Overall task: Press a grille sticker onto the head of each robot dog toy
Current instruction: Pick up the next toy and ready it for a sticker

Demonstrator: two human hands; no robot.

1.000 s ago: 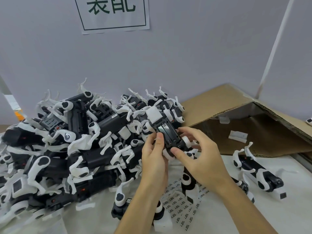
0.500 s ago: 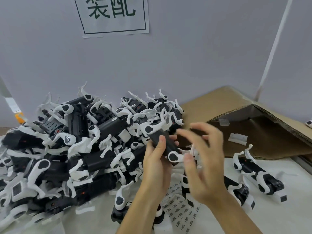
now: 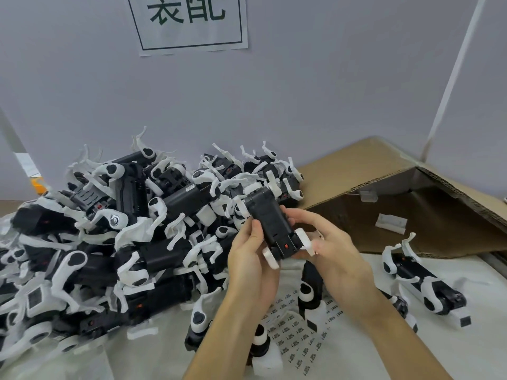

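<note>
Meanwhile both hands hold one robot dog toy (image 3: 271,226) up between them, its black belly facing the camera and its white legs sticking out at the corners. The left hand (image 3: 251,267) grips the toy's left flank, thumb laid along the black body and the other fingers curled behind it. The right hand (image 3: 333,259) cups the toy's right side from beneath, fingers bent round the body and a white leg resting just beside the thumb. A small red spot shows at the toy's near end, between the two thumbs. Beyond the left fingers a big pile of robot dogs (image 3: 109,242) spreads over the white table cover (image 3: 480,352), some wrapped in white tissue. Below both wrists lies a sticker sheet (image 3: 290,333) printed with rows of small labels, partly covered by two more dogs. Well past the right fingers another dog (image 3: 422,283) lies on its side, near an open cardboard box (image 3: 411,187). A paper sign (image 3: 189,23) hangs on the grey wall above
</note>
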